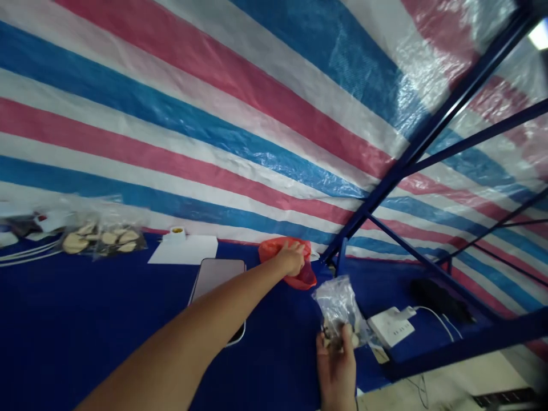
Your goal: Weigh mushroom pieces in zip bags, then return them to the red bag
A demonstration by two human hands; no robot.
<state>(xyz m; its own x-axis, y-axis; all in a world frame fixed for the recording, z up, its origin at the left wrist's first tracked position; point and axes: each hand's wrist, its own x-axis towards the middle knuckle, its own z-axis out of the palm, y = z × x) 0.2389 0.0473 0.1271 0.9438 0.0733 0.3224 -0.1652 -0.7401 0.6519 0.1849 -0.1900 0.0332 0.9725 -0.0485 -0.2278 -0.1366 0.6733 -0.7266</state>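
**Desk:** The left hand [291, 258], what was it doing in the head-camera view?

**Photographer:** It was stretched far out across the blue cloth [85, 319]. Its fingers were curled down and closed on the top of a red plastic bag [270, 249]. That bag lay at the back of the table, close to the striped tarpaulin [214, 114] and just left of the blue metal frame [428, 131].

**Desk:** And the right hand?

**Photographer:** The right hand [338, 365] was low in the picture, near the table's front edge. Thumb and fingers were pinched on the lower end of a clear plastic bag [338, 302]. The bag stood up from the grip with small pale pieces gathered at its bottom; what they were could not be told.

**Desk:** What lay around them?

**Photographer:** A phone [218, 277] lay flat, partly under the outstretched forearm, left of both bags. Behind it sat a white sheet [188, 249] with a small yellow-and-white item [177, 231] at its back edge. Far left, blurred, were more bags of round pale pieces [103, 237]. Just right of the right hand lay a white power strip [390, 326] with a white cable. Beyond it was a black object [436, 297], too dark to identify.
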